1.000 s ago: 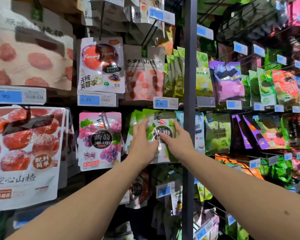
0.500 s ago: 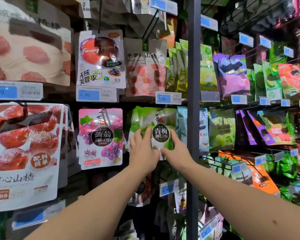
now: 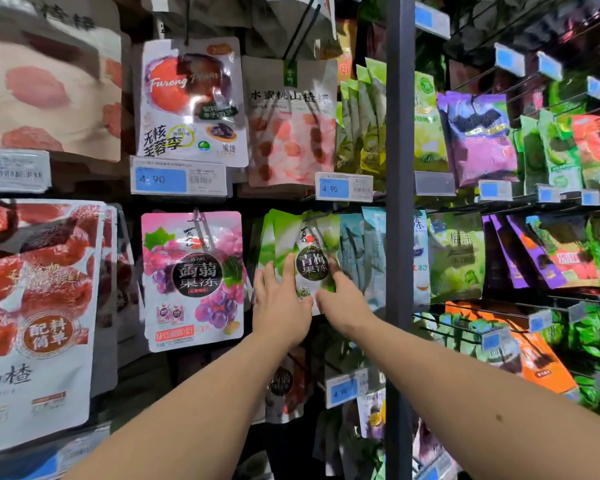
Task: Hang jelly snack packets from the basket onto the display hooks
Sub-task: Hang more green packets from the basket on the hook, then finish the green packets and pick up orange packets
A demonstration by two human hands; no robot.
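A green plum jelly packet (image 3: 312, 244) hangs at the front of a row of like packets on a display hook under a blue price tag (image 3: 343, 187). My left hand (image 3: 281, 306) lies against its lower left with the fingers straight and pointing up. My right hand (image 3: 343, 303) touches its lower right edge, with the fingers stretched along the side. The two thumbs nearly meet under the packet's round black label. The basket is out of view.
A pink grape jelly packet (image 3: 193, 278) hangs just left of my hands. Pale blue packets (image 3: 371, 254) hang to the right, beside a grey upright post (image 3: 399, 168). Beyond the post, more hooks carry green, purple and orange packets (image 3: 534, 265). Large red hawthorn bags (image 3: 39, 306) fill the left.
Both hands have slid from the middle of the green packet to its lower part, and the round label now shows. The packet hangs straighter.
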